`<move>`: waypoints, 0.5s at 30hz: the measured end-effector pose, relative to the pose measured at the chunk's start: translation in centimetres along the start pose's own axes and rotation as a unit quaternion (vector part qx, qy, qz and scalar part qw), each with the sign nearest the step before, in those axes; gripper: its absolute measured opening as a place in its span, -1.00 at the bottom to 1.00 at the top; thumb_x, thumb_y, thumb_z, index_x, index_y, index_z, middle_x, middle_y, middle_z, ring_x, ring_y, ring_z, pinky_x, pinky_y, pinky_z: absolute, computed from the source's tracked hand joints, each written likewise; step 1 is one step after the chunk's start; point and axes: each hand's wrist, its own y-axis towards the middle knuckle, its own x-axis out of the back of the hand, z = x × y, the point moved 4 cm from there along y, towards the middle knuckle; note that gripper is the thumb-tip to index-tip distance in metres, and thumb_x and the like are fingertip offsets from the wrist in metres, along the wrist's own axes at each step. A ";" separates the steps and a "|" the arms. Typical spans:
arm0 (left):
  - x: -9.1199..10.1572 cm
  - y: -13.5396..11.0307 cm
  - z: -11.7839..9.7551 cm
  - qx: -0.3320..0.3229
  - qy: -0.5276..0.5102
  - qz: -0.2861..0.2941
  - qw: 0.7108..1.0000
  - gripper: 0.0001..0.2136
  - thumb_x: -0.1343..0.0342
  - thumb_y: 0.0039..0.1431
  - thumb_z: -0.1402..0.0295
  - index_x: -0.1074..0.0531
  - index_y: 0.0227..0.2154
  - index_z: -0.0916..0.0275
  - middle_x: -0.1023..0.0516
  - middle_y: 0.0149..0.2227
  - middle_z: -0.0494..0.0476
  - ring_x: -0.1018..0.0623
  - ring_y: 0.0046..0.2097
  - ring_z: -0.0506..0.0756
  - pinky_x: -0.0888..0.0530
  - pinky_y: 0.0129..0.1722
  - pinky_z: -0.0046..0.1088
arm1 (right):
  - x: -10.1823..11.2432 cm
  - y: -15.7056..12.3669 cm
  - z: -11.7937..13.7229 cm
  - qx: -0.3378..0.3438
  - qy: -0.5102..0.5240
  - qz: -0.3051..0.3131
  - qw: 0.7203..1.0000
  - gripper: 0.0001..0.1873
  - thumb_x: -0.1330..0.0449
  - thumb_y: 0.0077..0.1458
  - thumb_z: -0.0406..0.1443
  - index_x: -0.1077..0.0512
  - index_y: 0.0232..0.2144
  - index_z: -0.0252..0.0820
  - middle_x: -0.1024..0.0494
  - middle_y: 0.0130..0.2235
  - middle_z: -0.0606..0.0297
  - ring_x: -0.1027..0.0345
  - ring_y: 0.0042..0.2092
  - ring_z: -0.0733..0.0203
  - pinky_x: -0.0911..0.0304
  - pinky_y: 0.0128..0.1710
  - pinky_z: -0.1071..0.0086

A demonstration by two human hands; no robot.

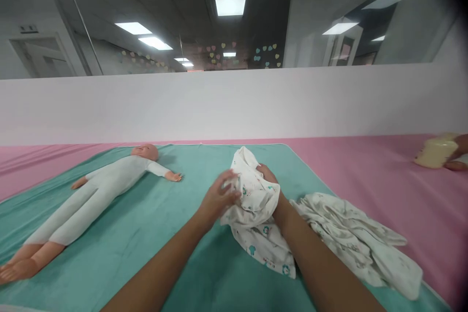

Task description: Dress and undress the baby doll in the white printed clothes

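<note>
Both my hands grip a small white printed baby garment point(252, 204) held just above the teal mat point(146, 224). My left hand point(218, 198) pinches its left side with closed fingers. My right hand point(269, 180) is mostly tucked inside the cloth, fingers wrapped round it. A baby doll point(98, 190) in a white suit lies on its back at the left of the mat, well apart from my hands. A second crumpled white garment point(358, 239) lies on the mat just right of my right forearm.
The teal mat rests on a pink surface point(383, 180) backed by a low white wall point(234, 102). At the far right edge another person's hand point(458, 156) holds a pale yellow bottle point(435, 152).
</note>
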 end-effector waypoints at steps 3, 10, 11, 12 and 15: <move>0.3 0.1 1.6 0.011 -0.029 -0.050 0.998 -0.20 -0.29 -0.20 0.31 -0.07 0.16 0.13 -0.11 0.21 0.23 -0.19 0.18 0.29 -0.21 0.11 -0.22 | -0.8 -0.9 1.1 -0.009 0.032 -0.015 0.999 -0.61 -0.03 -0.03 -0.02 -0.38 -0.26 -0.15 -0.43 -0.40 0.31 -0.30 -0.23 0.12 -0.21 -0.27 0.37; -2.1 -3.0 1.7 0.047 -0.049 0.092 0.993 -0.56 -0.22 -0.12 0.37 -0.40 -0.09 0.23 -0.48 -0.07 0.20 -0.42 -0.02 0.32 -0.38 -0.07 -0.21 | -4.5 -3.1 5.2 -0.019 0.078 0.069 0.994 -0.62 -0.13 -0.11 -0.09 -0.30 -0.24 -0.16 -0.36 -0.50 0.40 -0.24 -0.47 0.29 -0.15 -0.47 0.48; -1.7 -3.1 1.6 0.047 -0.068 0.070 0.994 -0.59 -0.21 -0.12 0.39 -0.42 -0.12 0.26 -0.50 -0.10 0.21 -0.44 -0.04 0.32 -0.38 -0.08 -0.20 | -4.7 -3.2 5.6 -0.016 0.084 0.074 0.994 -0.63 -0.15 -0.12 -0.11 -0.29 -0.25 -0.16 -0.33 -0.52 0.41 -0.21 -0.50 0.32 -0.13 -0.49 0.49; -1.2 -3.1 1.6 0.043 -0.093 0.045 0.994 -0.59 -0.20 -0.13 0.41 -0.43 -0.12 0.28 -0.51 -0.12 0.23 -0.45 -0.06 0.32 -0.39 -0.09 -0.20 | -4.6 -3.3 5.8 -0.014 0.086 0.071 0.994 -0.66 -0.16 -0.14 -0.15 -0.29 -0.28 -0.17 -0.31 -0.53 0.43 -0.18 -0.52 0.34 -0.10 -0.51 0.51; 1.1 -2.5 1.8 0.019 -0.171 -0.044 0.984 -0.52 -0.17 -0.12 0.42 -0.35 -0.04 0.31 -0.50 -0.11 0.24 -0.48 -0.10 0.28 -0.42 -0.11 -0.21 | -4.3 -3.2 5.0 -0.014 0.053 0.039 0.998 -0.76 -0.19 -0.19 -0.25 -0.27 -0.40 -0.18 -0.24 -0.57 0.47 -0.09 -0.56 0.40 -0.01 -0.57 0.54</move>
